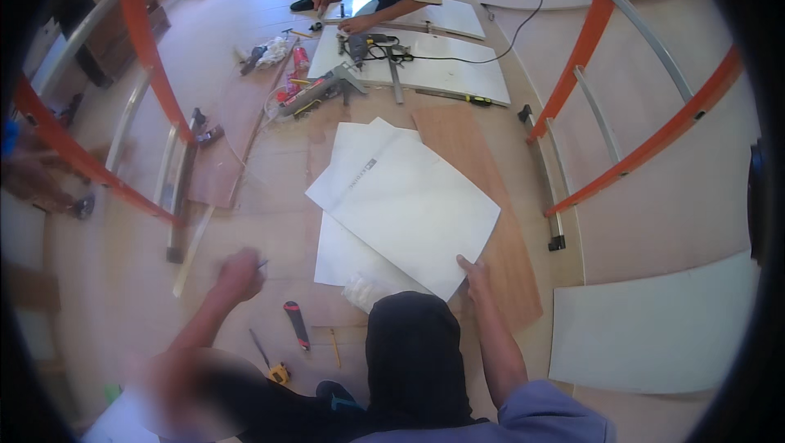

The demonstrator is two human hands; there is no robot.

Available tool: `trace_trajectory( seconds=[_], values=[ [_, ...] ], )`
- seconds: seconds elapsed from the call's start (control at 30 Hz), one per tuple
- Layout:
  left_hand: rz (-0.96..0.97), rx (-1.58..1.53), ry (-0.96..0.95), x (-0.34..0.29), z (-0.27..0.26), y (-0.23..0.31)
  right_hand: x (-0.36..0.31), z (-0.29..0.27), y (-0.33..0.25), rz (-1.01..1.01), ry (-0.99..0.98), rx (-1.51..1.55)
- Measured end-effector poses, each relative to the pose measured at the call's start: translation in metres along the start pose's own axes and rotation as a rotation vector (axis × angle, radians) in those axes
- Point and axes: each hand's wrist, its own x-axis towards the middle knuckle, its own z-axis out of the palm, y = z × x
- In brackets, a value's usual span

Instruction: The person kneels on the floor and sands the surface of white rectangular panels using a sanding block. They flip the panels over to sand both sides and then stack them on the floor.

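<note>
My right hand [477, 274] grips the near right edge of the upper white panel [417, 197], thumb on top and fingers hidden beneath. This panel lies turned across a second white panel [342, 256]. Off to the left, my left hand [239, 276] is closed above the floor, apart from the panels. A small slim thing [262, 264] pokes out of its fingers; its kind is too small to make out. Between my left hand and my knee lies a red and black utility knife [297, 324]. A clear plastic bag [364, 290] rests at the lower panel's near edge.
A tape measure [279, 373] and a pencil [335, 348] lie near my legs. Brown boards [507, 255] are under the panels. Orange ladder legs [155, 67] stand on both sides. Ahead, another person's hands [356, 25] work at white boards [458, 75] with a corded power tool [358, 49].
</note>
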Motion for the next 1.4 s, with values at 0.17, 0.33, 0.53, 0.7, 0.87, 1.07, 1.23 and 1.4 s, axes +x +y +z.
trace_trajectory(
  seconds=[0.17,0.33,0.53,0.7,0.87,1.07,1.23,1.4],
  values=[
    [0.009,-0.184,0.062,0.080,0.016,0.060,-0.003,-0.005,-0.007,-0.211,-0.011,0.268],
    [-0.019,-0.415,0.223,0.111,0.076,0.117,-0.004,-0.043,0.016,-0.210,0.135,0.561],
    [-0.218,-1.280,-0.127,0.092,0.162,0.183,0.032,-0.085,0.013,0.000,0.271,-0.142],
    [-0.360,-1.566,-0.398,0.080,0.213,0.172,0.059,-0.104,0.017,-0.180,0.142,0.004],
    [-0.193,-0.930,-0.709,0.020,0.226,0.136,0.011,-0.059,0.057,-0.250,-0.042,-0.114],
    [-0.272,-0.805,-0.882,0.037,0.152,0.127,-0.037,-0.030,0.093,-0.169,-0.199,-0.632],
    [-0.322,-0.878,0.154,0.081,0.074,0.050,-0.042,0.009,0.005,-0.213,-0.205,-1.156],
    [-0.068,-0.454,0.546,0.136,0.153,0.141,-0.016,0.106,-0.022,-0.804,-0.388,-1.415]
  ],
)
